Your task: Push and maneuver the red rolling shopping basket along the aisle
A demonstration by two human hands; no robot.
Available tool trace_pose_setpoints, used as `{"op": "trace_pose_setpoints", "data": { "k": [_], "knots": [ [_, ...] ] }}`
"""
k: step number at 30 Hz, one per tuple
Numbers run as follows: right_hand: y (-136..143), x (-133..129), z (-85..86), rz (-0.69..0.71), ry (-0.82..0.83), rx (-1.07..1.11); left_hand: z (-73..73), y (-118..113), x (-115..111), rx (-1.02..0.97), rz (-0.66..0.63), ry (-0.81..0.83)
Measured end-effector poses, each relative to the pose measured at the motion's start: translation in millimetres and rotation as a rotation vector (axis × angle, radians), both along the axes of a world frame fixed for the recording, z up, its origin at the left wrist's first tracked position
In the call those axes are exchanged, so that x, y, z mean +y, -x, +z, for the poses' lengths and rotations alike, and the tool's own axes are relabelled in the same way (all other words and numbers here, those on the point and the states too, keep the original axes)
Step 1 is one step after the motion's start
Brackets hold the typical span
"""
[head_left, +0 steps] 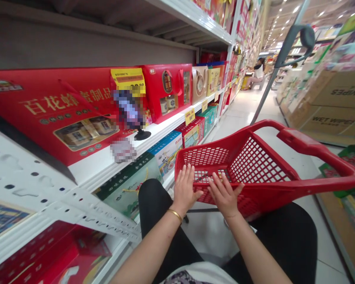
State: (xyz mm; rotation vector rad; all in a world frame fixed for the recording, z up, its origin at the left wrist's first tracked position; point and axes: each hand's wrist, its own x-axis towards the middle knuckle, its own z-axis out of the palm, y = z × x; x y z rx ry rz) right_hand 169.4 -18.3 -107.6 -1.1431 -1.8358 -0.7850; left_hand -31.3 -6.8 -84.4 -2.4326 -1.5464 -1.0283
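While a large red cardboard gift box (32,98) fills the white metal shelf (162,131) at left, the person's left hand (184,188), gold bangle (175,215) at wrist, extends mid-frame: fingers nearly together, thumb out. Right hand (225,196) beside it, fingers spread. Both at the near rim of a red plastic mesh basket (266,189), centre-right; contact, I cannot tell. Brown cardboard cartons (328,118), far right.

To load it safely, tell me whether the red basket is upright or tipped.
Upright: the basket has its open top facing up, mesh walls dropping below.
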Motion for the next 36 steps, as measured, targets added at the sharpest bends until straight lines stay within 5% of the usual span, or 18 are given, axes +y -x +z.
{"op": "trace_pose_setpoints", "data": {
  "k": [3, 10, 14, 19, 21, 25, 28, 30, 36],
  "knots": [
    [5.7, -1.1, -3.7, -0.034, 0.029, 0.094, 0.8, -1.0, 0.7, 0.052, 0.007, -0.012],
    [25.6, 13.0, -6.2, 0.117, 0.034, -0.116, 0.2, 1.0, 2.7, 0.072, 0.019, -0.03],
    [-18.4, 0.9, 21.6, 0.133, 0.057, 0.02, 0.6, 0.1, 0.6, 0.065, 0.021, -0.028],
    [-74.4, 1.1, 55.6, -0.115, -0.07, 0.3, 1.5, -4.2, 1.0, 0.03, 0.046, -0.023],
    [-66.6, 4.0, 53.2, -0.112, -0.039, 0.291, 2.0, -5.4, 1.2, 0.025, 0.058, -0.019],
    [-8.9, 5.4, 32.0, 0.168, 0.055, 0.047, 2.8, -5.1, 0.9, 0.054, 0.062, -0.024],
    [13.6, 3.5, 26.7, 0.251, 0.066, -0.052, 3.3, -2.6, 0.8, 0.091, 0.047, -0.039],
    [-2.9, -0.1, 31.9, 0.175, 0.081, -0.006, 3.5, -0.6, 0.3, 0.113, 0.05, -0.035],
    [-111.1, -7.0, 61.9, -0.213, -0.07, 0.274, 14.1, -11.3, -3.5, 0.149, 0.113, 0.042]
  ]
}}
